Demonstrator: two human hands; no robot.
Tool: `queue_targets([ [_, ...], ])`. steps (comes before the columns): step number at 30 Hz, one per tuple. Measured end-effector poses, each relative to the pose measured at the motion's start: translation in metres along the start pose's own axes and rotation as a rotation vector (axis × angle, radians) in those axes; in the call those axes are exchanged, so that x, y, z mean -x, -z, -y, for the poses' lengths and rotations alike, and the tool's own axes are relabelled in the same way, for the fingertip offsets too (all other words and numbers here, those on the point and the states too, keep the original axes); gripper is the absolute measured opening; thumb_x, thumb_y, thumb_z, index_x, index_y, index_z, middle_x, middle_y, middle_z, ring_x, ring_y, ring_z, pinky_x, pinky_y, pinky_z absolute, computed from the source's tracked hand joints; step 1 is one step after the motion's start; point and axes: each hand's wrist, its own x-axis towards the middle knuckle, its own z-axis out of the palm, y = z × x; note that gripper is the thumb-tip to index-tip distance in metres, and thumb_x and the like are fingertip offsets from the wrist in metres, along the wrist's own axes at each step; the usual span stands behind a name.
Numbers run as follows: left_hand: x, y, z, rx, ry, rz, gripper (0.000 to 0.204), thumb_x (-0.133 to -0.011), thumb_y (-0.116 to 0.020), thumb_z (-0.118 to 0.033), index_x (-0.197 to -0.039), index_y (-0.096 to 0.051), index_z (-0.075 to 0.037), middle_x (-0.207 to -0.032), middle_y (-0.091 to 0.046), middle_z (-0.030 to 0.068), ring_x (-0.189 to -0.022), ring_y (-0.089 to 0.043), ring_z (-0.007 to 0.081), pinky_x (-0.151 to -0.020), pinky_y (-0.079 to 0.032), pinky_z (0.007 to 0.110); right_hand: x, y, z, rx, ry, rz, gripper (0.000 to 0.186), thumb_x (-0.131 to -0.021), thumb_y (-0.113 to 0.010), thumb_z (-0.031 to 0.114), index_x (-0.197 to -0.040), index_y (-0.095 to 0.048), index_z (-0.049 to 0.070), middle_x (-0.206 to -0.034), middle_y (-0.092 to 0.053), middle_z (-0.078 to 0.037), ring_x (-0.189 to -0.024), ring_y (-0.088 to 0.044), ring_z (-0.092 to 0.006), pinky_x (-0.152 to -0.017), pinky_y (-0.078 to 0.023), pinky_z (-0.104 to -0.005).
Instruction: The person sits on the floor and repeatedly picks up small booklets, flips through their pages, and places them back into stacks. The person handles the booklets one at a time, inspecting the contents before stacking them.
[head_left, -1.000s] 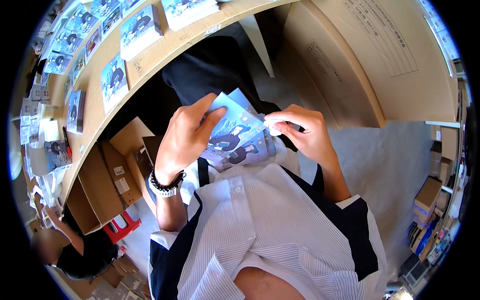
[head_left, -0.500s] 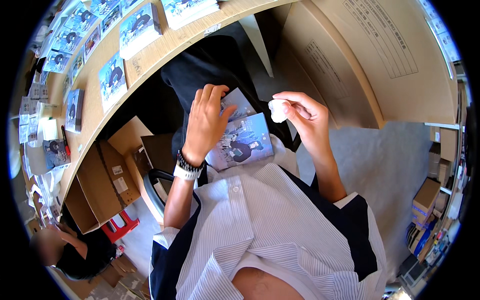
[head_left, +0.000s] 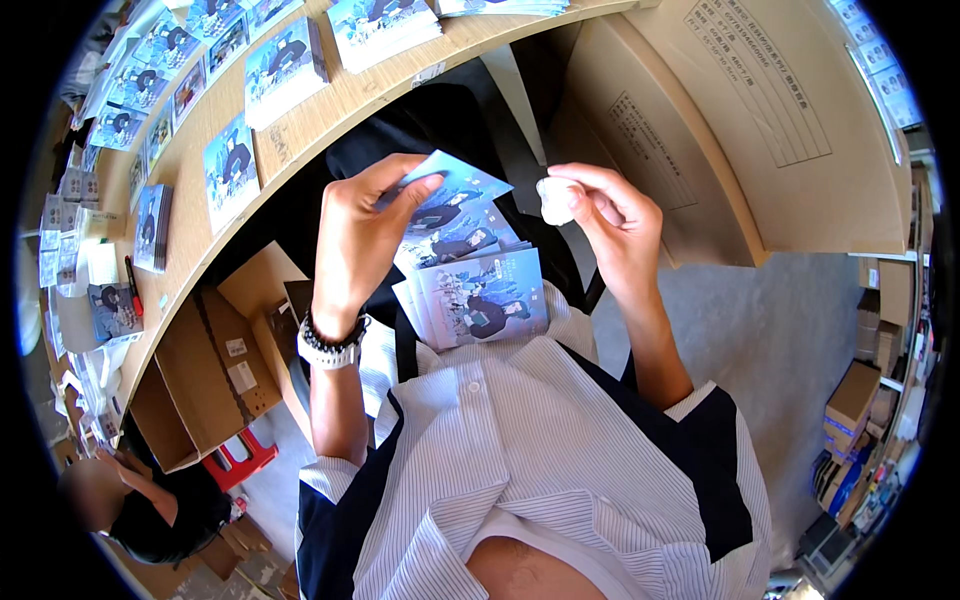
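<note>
My left hand pinches a blue printed card by its left side, thumb on top, and holds it tilted above my lap. Below it, on my lap, lie several similar blue cards with a dark-clothed figure on them, fanned and overlapping. Between the thumb and fingers of my right hand is a small crumpled white wad, perhaps tissue or cloth. The wad is just to the right of the raised card and apart from it.
A curved wooden table with piles of similar cards runs along the far left. Large cardboard cartons stand at the far right. An open cardboard box sits at left, near another person. Shelves with boxes line the right.
My left hand has shifted left, from over the cards on my lap, and now holds one card up. The lap cards are more spread out. My right hand barely moved and still holds the wad.
</note>
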Motion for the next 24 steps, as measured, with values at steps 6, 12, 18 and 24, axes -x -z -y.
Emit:
queue_targets([
  [6,0.01,-0.007,-0.033,-0.212,-0.182,0.179,0.017,-0.089,-0.076,-0.007,-0.103,-0.075,0.001,-0.088,-0.076,0.0114,-0.075,-0.073,0.0141,-0.067,-0.054,0.024,-0.027,-0.017,0.02,0.105,0.26,0.022,0.025,-0.089,-0.068,-0.007,-0.112,-0.073,0.0,-0.097,-0.073,-0.011,-0.085,-0.07,-0.0151,-0.074,-0.054,-0.025],
  [12,0.013,-0.013,-0.033,-0.166,-0.167,0.141,0.015,-0.087,-0.077,-0.008,-0.101,-0.076,-0.001,-0.083,-0.075,0.0111,-0.069,-0.072,0.0162,-0.063,-0.052,0.025,-0.03,-0.023,0.021,0.136,0.307,0.103,0.024,-0.086,-0.069,-0.008,-0.109,-0.073,0.0,-0.093,-0.072,-0.011,-0.08,-0.07,-0.0153,-0.07,-0.054,-0.0248],
  [18,0.022,-0.019,-0.017,-0.034,-0.134,0.084,0.013,-0.087,-0.076,-0.008,-0.099,-0.076,-0.002,-0.08,-0.074,0.0117,-0.065,-0.069,0.0152,-0.061,-0.051,0.028,-0.014,-0.019,0.023,0.232,0.184,0.153,0.022,-0.088,-0.07,-0.006,-0.11,-0.072,-0.003,-0.093,-0.071,-0.011,-0.084,-0.069,-0.0158,-0.074,-0.054,-0.0259],
  [24,0.001,0.06,-0.019,0.207,-0.009,-0.408,0.017,-0.096,-0.07,-0.012,-0.109,-0.073,-0.002,-0.083,-0.074,0.0041,-0.071,-0.066,0.0063,-0.062,-0.05,0.022,0.041,0.007,-0.032,0.434,0.016,0.36,0.019,-0.089,-0.072,0.003,-0.107,-0.076,0.005,-0.094,-0.075,-0.01,-0.081,-0.069,-0.0191,-0.072,-0.054,-0.0302],
])
